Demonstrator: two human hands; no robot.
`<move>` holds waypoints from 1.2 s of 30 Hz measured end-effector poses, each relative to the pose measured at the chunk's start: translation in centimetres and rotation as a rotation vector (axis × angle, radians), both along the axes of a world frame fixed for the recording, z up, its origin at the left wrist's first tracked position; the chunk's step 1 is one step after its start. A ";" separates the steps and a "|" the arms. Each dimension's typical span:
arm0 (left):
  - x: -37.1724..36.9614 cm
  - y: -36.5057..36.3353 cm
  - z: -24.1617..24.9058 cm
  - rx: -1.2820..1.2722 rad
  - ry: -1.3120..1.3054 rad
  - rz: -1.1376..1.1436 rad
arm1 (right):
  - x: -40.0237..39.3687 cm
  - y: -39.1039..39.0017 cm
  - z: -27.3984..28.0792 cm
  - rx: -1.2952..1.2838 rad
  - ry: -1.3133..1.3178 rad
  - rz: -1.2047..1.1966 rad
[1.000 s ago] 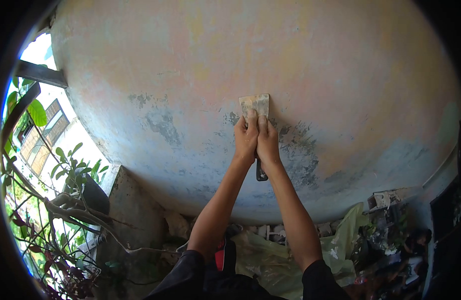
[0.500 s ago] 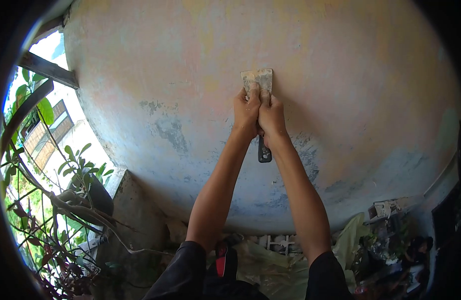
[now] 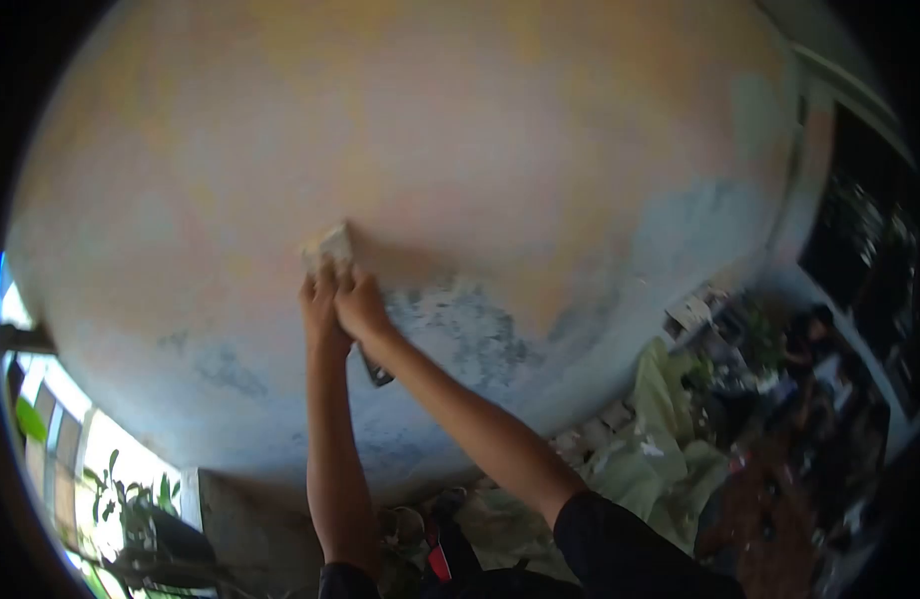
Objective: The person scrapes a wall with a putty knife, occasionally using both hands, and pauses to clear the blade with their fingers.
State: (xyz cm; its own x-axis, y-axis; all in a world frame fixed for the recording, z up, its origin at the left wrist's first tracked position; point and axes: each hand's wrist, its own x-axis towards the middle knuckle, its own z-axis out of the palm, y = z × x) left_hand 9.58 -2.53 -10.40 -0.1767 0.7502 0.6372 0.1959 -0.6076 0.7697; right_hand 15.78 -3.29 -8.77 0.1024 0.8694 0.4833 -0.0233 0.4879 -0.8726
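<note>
While green sheeting (image 3: 665,464) lies crumpled below the patchy wall (image 3: 480,150), I see the left hand (image 3: 324,307) and right hand (image 3: 363,307) gripping a blotchy scraper (image 3: 335,244).

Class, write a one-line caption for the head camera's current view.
Left hand and right hand hold a broad-bladed scraper against a patchy, weathered wall.

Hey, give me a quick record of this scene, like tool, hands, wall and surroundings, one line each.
tool: scraper, blade against the wall, dark handle pointing down
left hand: left hand gripping the scraper
right hand: right hand on the same scraper, beside the left
wall: painted wall, mottled pink, yellow and blue, with dark worn patches
lower left: leafy plant
lower right: crumpled green sheet
picture quality: blurred, blade edge unclear
</note>
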 end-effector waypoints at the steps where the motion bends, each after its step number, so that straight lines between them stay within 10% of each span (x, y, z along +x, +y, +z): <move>1: 0.4 1.7 -7.4 -0.079 0.245 0.094 | -1.3 1.8 -6.8 -0.100 0.014 -0.017; 3: 0.8 8.3 -31.6 -0.004 1.196 0.804 | 1.3 -0.1 -18.9 -0.405 -0.016 -0.082; 8: 12.8 -18.0 -41.9 -1.125 -0.062 -0.641 | 14.6 -19.9 -38.5 -0.994 0.024 -0.262; 12: 18.3 -26.2 -42.9 -1.597 -0.491 -1.209 | 23.0 -31.6 -39.2 -1.225 0.085 -0.239; 14: 20.0 -27.3 -41.3 -1.776 -0.172 -0.717 | 25.2 -33.4 -38.8 -1.292 0.106 -0.223; 21: 21.6 -22.9 -37.0 -1.119 0.265 -0.796 | 28.2 -34.6 -35.5 -1.206 0.063 -0.198; 36: 23.2 -21.0 -35.5 -1.126 0.365 -0.934 | 28.2 -37.5 -33.8 -1.108 0.306 -0.238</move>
